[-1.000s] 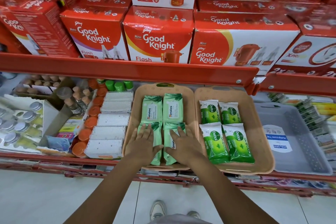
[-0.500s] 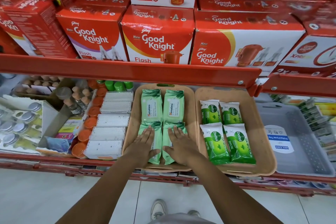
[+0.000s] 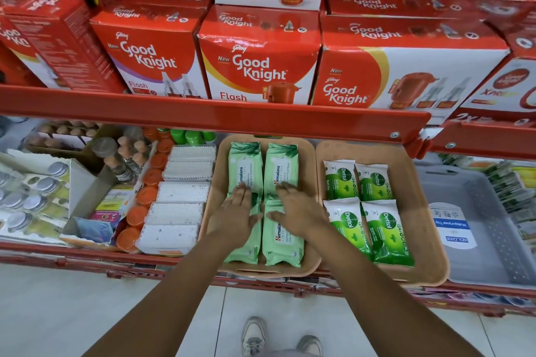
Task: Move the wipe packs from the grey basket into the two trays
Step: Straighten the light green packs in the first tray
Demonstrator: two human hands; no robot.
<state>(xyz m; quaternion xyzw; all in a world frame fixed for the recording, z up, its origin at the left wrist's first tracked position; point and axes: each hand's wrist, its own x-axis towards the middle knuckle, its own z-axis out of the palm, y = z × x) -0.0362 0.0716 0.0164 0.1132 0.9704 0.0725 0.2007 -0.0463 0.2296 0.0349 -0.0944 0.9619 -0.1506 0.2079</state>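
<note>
— How far along is it?

— Nearly done, I'd say. The grey basket, well off to the right of the fingers, looks bare but for its label. Four pale packs lie in the left tray, two directly under the fingers and two just beyond the fingertips; four Dettol packs lie in the right tray, just right of the right hand.

— And the hands?

— The left hand and the right rest flat on the near pale packs, fingers spread and extended, gripping nothing (pressing or straightening, by my guess).

— Anything left?

— Only squaring the rows, as far as I can see.

— Anything in the way?

— The red shelf edge hangs close above the far packs. White boxes and orange caps crowd the left tray just left of the left hand.
</note>
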